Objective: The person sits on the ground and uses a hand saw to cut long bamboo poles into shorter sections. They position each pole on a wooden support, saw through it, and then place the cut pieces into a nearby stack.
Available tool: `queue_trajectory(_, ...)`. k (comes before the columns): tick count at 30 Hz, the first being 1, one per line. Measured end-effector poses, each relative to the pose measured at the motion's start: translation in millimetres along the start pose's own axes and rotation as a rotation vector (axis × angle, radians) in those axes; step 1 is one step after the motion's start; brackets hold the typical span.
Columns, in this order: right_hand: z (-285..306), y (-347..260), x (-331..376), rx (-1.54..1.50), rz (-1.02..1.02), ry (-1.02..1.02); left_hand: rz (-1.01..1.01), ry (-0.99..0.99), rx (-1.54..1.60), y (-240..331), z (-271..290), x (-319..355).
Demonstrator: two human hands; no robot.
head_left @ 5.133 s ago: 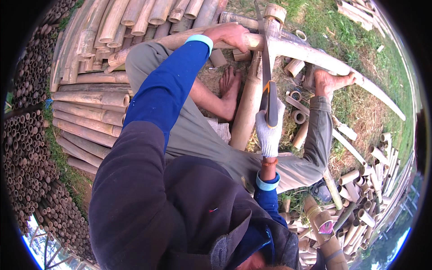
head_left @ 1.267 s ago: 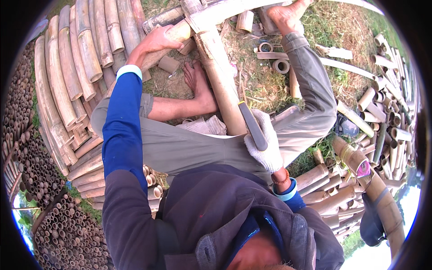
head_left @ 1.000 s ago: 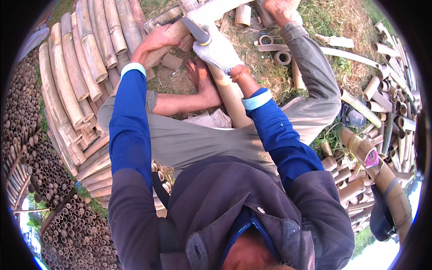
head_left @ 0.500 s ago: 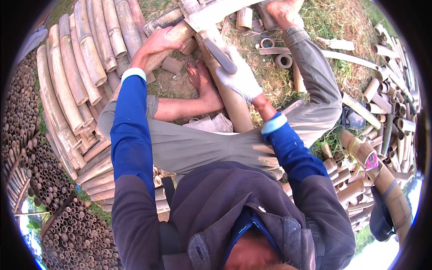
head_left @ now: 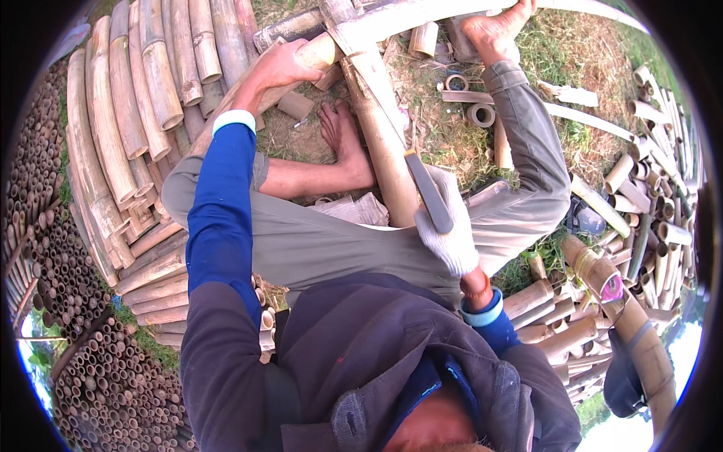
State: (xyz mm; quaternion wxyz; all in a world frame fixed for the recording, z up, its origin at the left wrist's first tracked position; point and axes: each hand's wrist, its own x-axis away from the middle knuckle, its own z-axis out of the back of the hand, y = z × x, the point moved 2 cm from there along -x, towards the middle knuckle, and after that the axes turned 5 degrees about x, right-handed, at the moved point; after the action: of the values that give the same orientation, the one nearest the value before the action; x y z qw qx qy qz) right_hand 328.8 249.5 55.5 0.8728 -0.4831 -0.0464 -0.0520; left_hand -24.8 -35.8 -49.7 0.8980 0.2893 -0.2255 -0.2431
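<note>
Hand saw and long bamboo pole, both held, the saw nearer the body.
The saw's dark grey handle, trimmed yellow where the blade begins, sits in the right grip; it slants leftward going away, and the thin blade shows almost edge-on, running past the bamboo post toward the pole. Whether its tip touches the pole, I can't tell from here. The pole lies across the upper part of that post, tan where the left grip clasps it, much paler beyond the crossing, and runs off toward the right.
</note>
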Motion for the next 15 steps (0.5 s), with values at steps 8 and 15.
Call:
queue_trajectory(8,-58.0,-23.6,-183.9,-0.006,0.179,0.133,0.011,0.138,-0.103,0.3,-2.3,-1.6)
queue_trajectory(15,17.8,-14.5,53.2,0.211,0.055,-0.048,0.016,0.157,-0.105,12.1,-7.7,13.1)
